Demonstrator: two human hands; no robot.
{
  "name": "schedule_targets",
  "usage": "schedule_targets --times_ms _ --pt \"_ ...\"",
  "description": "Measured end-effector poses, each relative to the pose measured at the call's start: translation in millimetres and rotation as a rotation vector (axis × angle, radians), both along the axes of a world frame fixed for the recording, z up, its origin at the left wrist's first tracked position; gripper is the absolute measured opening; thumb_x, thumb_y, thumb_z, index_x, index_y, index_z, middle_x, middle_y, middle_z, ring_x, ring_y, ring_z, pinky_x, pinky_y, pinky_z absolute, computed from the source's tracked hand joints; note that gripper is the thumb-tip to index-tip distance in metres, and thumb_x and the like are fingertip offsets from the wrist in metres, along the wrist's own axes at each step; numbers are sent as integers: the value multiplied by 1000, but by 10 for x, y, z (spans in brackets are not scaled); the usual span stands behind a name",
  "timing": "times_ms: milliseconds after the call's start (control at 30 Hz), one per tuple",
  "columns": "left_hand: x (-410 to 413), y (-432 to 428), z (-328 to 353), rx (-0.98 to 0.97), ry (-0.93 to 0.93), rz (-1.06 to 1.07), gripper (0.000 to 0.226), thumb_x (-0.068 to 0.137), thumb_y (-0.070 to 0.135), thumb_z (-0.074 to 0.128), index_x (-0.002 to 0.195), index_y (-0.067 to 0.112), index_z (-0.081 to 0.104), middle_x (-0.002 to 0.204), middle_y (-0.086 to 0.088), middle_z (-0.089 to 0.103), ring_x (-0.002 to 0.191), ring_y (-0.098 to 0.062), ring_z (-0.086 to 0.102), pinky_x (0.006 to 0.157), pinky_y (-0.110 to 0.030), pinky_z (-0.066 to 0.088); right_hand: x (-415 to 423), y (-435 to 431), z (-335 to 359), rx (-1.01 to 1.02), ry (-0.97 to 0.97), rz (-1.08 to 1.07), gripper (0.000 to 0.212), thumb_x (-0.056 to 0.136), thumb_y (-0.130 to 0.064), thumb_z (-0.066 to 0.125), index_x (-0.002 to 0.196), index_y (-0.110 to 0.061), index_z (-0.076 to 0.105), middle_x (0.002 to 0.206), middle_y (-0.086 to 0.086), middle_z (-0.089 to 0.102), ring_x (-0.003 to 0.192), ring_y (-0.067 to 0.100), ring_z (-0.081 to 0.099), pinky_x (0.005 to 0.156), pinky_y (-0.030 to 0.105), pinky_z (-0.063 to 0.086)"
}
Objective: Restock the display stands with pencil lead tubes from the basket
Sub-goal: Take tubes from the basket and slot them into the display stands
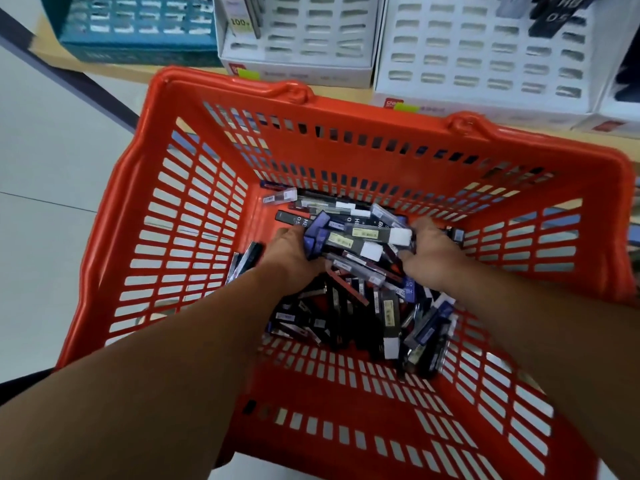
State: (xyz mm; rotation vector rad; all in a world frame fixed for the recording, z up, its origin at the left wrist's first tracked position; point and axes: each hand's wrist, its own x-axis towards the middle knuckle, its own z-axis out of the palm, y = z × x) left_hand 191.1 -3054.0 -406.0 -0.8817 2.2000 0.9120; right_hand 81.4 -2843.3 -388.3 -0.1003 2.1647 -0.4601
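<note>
Many pencil lead tubes [349, 239] scooped inside basket [221, 85]
Gripped by left hand [294, 249] and right hand [431, 253]; lift to display stands [467, 60] beyond basket needed.

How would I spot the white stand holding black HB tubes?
Look past the orange basket. White slotted stands sit there; it is the wide one, right of the stand with the yellow price tag. Only it holds black HB tubes, top right.

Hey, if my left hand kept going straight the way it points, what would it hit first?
Most likely the black HB tube lying just beyond the left hand, which grips pencil lead tubes, then the far wall of the red basket; depth is hard to judge.
</note>
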Motion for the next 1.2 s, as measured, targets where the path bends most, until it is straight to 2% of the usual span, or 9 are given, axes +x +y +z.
schedule_targets --times_ms 100,267,367,467,600,767,967,1067,1200 --pt "-5 -26 68 6 67 14 31 89 27 78 114 20 61 98 4 67 91 -20 65 81 -29 50 -26 27 70 -24 -26 -39 34 105 -20 56 135 -16 40 101 8 58 75 16 54 65 34 43" --pt "-5 9 213 -42 115 -28 31 95 27 73 120 17 57 104 -5 68 95 -28 66 79 -34 53 -64 -12 320 -169 10 -206 27 106 -16 53 132 -19 51 124 7 54 82 13 52 76 35 49" --pt "24 44 321 -26 139 -2 28 97 29 71 118 18 56 102 -5 68 92 -28 66 77 -36 54 -84 -56 493 -274 -37 -376 22 106 -14 55 127 -20 55 118 1 55 88 19 65 83 33 53" --pt "54 51 486 -45 201 42 27 99 30 68 120 18 55 99 -1 64 88 -25 60 74 -33 48 -42 -66 623 -375 -131 -546 21 102 -11 62 121 -22 62 117 -1 54 82 21 76 76 25 50" --pt "49 9 802 109 279 151 20 98 30 70 109 20 56 87 1 65 80 -24 66 69 -30 49 16 -50 798 -482 -185 -704 30 97 -4 68 124 -16 66 132 11 57 85 23 67 67 25 60" --pt "54 -29 1282 264 361 204 20 97 26 73 89 18 55 68 -5 60 51 -18 57 49 -28 51 90 -110 1219 -592 -340 -760 47 91 14 64 122 -21 68 144 13 46 131 38 49 63 34 62" --pt "49 -69 2030 450 388 276 20 96 23 75 91 7 63 68 -8 63 50 -18 52 45 -29 45 87 -223 1991 -640 -274 -584 49 90 19 56 120 -18 67 115 17 57 94 33 71 78 50 63" --pt "-18 -149 2538 472 394 248 20 95 21 75 99 3 69 75 -8 71 53 -18 55 46 -29 44 23 -272 2515 -633 -189 -489 46 93 18 51 122 -15 66 86 18 57 64 27 62 61 41 60" --pt "-88 -261 3244 418 465 152 17 96 19 74 87 7 68 70 -6 69 50 -15 52 45 -27 43 -90 -299 3176 -612 -97 -335 26 97 -2 65 115 -21 68 89 16 54 57 21 46 50 32 46"
